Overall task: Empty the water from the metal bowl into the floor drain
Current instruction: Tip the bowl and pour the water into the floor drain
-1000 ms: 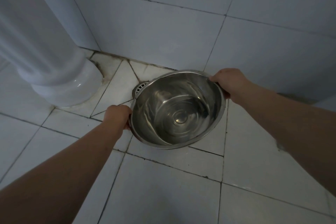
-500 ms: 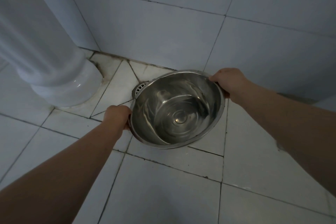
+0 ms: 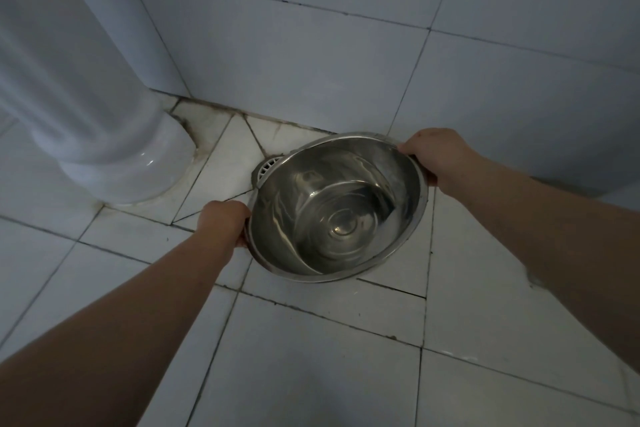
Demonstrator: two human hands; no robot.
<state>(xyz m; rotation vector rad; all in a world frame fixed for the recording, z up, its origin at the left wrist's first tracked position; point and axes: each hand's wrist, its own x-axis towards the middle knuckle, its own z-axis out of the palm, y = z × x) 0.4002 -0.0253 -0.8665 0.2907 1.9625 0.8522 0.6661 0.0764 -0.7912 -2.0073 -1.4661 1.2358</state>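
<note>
Metal bowl (image 3: 337, 208), a little rippled water in its bottom: we hold it above the tiled floor (image 3: 311, 357), partly covering the floor drain (image 3: 267, 167) at its far-left edge. Our left hand (image 3: 223, 222) grips the near-left rim; our right hand (image 3: 438, 154) grips the far-right rim. White ceramic pedestal (image 3: 114, 156) stands left.

Left hand (image 3: 224, 222), right hand (image 3: 439, 157) (and both forearms (image 3: 138, 308)) bare

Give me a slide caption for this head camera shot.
Left hand and right hand grip the rim of a metal bowl holding water over the floor drain.
</note>
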